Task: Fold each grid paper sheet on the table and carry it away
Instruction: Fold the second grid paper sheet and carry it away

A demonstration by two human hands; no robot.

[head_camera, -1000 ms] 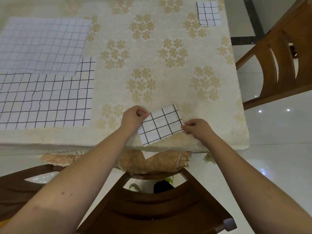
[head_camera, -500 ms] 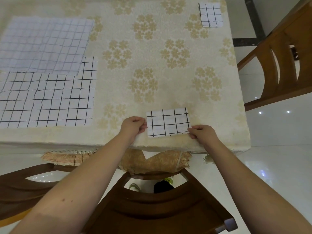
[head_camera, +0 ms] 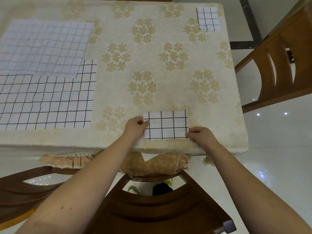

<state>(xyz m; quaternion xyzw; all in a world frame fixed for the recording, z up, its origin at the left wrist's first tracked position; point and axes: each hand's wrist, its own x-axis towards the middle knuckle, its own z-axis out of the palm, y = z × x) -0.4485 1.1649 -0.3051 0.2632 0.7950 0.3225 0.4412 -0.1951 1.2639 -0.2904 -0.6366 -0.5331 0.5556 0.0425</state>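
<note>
A folded grid paper sheet [head_camera: 167, 126], white with black lines, lies flat near the table's front edge. My left hand [head_camera: 135, 128] pinches its left edge with curled fingers. My right hand [head_camera: 200, 135] pinches its lower right corner. Two unfolded grid sheets lie at the left: one with black lines [head_camera: 45, 102] and, overlapping its far part, a paler one with thin lines [head_camera: 43, 48]. A small folded grid sheet [head_camera: 208, 18] sits at the far right corner.
The table [head_camera: 152, 56] wears a cream cloth with a floral pattern. A wooden chair [head_camera: 278, 65] stands at the right side. Another chair [head_camera: 160, 208] with a cushion is tucked under the front edge below my arms, and a third shows at the lower left.
The folded sheet was tilted a second ago; it now lies square to the table edge, slightly farther in. My hands shifted with it, still at its left edge and right corner.
</note>
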